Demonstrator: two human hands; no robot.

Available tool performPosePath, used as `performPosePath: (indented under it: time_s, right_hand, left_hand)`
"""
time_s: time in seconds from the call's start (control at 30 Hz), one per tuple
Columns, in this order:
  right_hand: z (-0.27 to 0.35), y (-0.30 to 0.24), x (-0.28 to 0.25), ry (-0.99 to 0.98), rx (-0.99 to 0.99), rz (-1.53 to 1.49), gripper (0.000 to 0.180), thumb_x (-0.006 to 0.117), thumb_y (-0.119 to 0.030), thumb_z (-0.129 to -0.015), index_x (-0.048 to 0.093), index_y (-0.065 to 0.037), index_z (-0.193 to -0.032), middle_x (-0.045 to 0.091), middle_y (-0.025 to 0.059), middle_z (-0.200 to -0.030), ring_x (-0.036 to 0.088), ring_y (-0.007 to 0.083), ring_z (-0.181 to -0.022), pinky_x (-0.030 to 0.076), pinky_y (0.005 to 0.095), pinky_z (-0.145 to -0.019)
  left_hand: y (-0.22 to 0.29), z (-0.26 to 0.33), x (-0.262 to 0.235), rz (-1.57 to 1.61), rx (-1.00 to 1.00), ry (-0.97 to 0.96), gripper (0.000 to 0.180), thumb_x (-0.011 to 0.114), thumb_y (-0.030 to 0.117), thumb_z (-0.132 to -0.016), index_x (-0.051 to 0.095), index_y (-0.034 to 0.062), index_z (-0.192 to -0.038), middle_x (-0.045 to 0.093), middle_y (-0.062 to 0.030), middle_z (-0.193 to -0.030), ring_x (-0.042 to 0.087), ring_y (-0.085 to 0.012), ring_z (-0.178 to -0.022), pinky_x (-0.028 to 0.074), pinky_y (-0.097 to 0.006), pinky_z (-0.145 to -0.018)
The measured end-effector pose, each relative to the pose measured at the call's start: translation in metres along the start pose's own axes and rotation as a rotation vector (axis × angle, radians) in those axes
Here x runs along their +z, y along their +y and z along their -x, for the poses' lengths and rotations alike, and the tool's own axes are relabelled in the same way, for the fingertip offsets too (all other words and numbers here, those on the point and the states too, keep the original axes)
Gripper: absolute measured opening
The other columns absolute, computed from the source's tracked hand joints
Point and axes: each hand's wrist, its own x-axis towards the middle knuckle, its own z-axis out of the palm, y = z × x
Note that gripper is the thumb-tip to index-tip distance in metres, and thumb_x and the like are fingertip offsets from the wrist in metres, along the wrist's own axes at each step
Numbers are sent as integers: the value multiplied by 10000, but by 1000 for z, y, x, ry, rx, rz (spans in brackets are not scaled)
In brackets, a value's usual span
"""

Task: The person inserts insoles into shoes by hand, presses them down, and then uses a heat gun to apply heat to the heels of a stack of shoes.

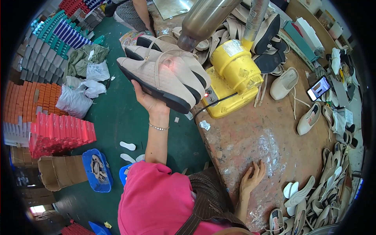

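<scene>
My left hand (152,102) holds up several beige strap shoes (143,71) with dark soles, bunched side by side. Its palm and fingers are under the near shoe, partly hidden by it. Just above the shoes hangs the mouth of a wide metal tube (201,23), and a reddish glow falls on one upper. My right hand (253,177) lies on the worn brown worktable (243,141), fingers spread and holding nothing. Beyond the tabletop's left edge sits a yellow blower machine (237,64), its red light lit, close to the held shoes.
Beige shoes (284,83) lie on the table, with a heap (325,192) at lower right. A lit phone (319,88) leans at the right. A black cable (215,102) runs off the machine. Stacked boxes (62,133) and a blue basket (105,184) stand left. Another person (131,15) is at the far side.
</scene>
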Motion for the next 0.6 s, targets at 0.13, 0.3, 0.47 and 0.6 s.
performPosePath:
  time_s: [0.13, 0.3, 0.47, 0.6]
  right_hand:
    - [1, 1, 0, 6, -8, 0, 223, 575, -18, -907, 625, -17, -1124, 525, 179, -1358, 442, 396, -1290, 351, 495, -1075]
    - [2, 3, 0, 4, -17, 2, 219, 570, -22, -912, 622, -16, -1125, 522, 178, -1361, 437, 397, -1292, 346, 496, -1078]
    - [2, 3, 1, 4, -11, 1, 207, 569, -26, -916, 620, -17, -1116, 523, 178, -1358, 439, 394, -1292, 346, 493, -1079]
    - [1, -2, 3, 8, -14, -2, 201, 569, -27, -917, 619, -16, -1111, 524, 180, -1355, 440, 394, -1290, 348, 491, -1077]
  left_hand:
    - [10, 3, -15, -19, -8, 31, 689, 577, 563, -912, 456, 100, -1407, 496, -63, -1418, 478, -258, -1284, 373, -420, -1092]
    - [19, 15, -22, 18, -49, 6, 734, 580, 599, -893, 437, 112, -1423, 505, -63, -1406, 480, -265, -1281, 369, -428, -1094]
    - [26, 21, -29, -9, -30, -12, 757, 567, 627, -886, 434, 115, -1428, 511, -64, -1406, 480, -274, -1285, 365, -445, -1099]
    - [34, 23, -38, -17, -21, -1, 770, 563, 639, -881, 436, 115, -1430, 508, -66, -1412, 478, -277, -1288, 363, -458, -1099]
